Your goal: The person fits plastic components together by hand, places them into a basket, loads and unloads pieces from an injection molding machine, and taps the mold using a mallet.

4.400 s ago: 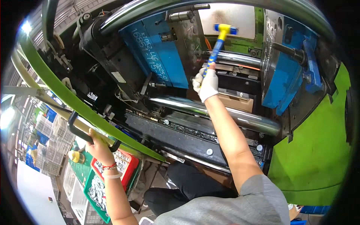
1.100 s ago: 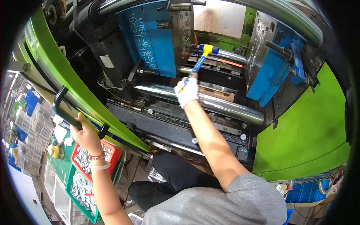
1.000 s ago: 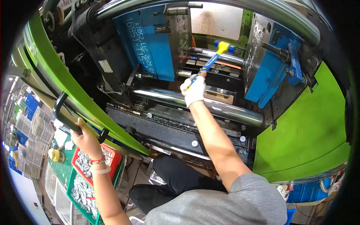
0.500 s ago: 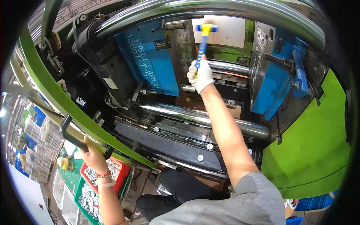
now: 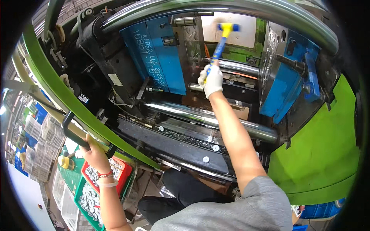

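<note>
My right hand [image 5: 211,81], in a white glove, is closed round the handle of a mallet [image 5: 219,48] with a blue handle and a blue-and-yellow head. The head is up, in the gap between two mould halves. On the left stands the blue mould half [image 5: 162,65] with a metal face, on the right the other blue mould half [image 5: 283,77]. Bare and wrapped round a black handle [image 5: 73,133] on the green machine door [image 5: 88,115], my left hand [image 5: 96,156] is at the lower left.
Thick steel bars [image 5: 216,122] cross the machine in front of and above the moulds. A green panel [image 5: 316,154] is at right. Below my left hand, a red tray [image 5: 126,178] and a green tray [image 5: 79,188] hold many small metallic-looking parts. White crates [image 5: 40,154] stand far left.
The mallet has moved a little to the right, its head still high between the mould halves, along with my right hand. My left hand stays on the door handle; the view has shifted slightly.
</note>
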A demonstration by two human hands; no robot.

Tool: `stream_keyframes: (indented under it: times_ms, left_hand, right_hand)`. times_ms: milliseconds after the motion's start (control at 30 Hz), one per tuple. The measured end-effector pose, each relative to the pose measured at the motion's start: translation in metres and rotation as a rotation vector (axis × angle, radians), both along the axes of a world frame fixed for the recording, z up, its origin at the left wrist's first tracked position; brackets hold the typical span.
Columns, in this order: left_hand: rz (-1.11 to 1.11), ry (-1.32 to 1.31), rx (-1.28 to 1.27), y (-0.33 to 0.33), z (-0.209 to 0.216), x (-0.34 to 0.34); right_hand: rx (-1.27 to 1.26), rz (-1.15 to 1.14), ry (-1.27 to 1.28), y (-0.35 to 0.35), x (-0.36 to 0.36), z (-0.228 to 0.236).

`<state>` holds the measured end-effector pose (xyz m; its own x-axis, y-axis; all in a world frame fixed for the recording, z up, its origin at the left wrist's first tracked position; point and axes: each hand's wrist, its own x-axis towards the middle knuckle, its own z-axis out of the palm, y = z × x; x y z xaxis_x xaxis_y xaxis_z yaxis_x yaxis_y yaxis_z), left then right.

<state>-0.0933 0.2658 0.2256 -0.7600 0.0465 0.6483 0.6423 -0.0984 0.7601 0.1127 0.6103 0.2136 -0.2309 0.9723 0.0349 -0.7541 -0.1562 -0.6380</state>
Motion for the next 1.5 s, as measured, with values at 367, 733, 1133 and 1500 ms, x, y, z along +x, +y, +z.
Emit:
stream_keyframes:
  times_ms: [367,733,1133,1500]
  left_hand:
    - [-0.076,-0.015,0.016,-0.003,-0.006,-0.006]
    - [-0.009,0.046,-0.016,0.000,-0.009,-0.010]
    - [0.018,0.133,0.002,0.003,-0.020,-0.031]
    - [-0.022,0.042,0.008,0.000,-0.007,-0.008]
  right_hand:
    - [-0.114,0.471,0.150,0.008,-0.003,-0.042]
    - [-0.129,0.331,0.004,0.013,-0.034,-0.016]
    - [-0.245,0.005,0.116,0.002,-0.043,-0.039]
    - [0.102,-0.248,0.139,0.002,-0.019,-0.050]
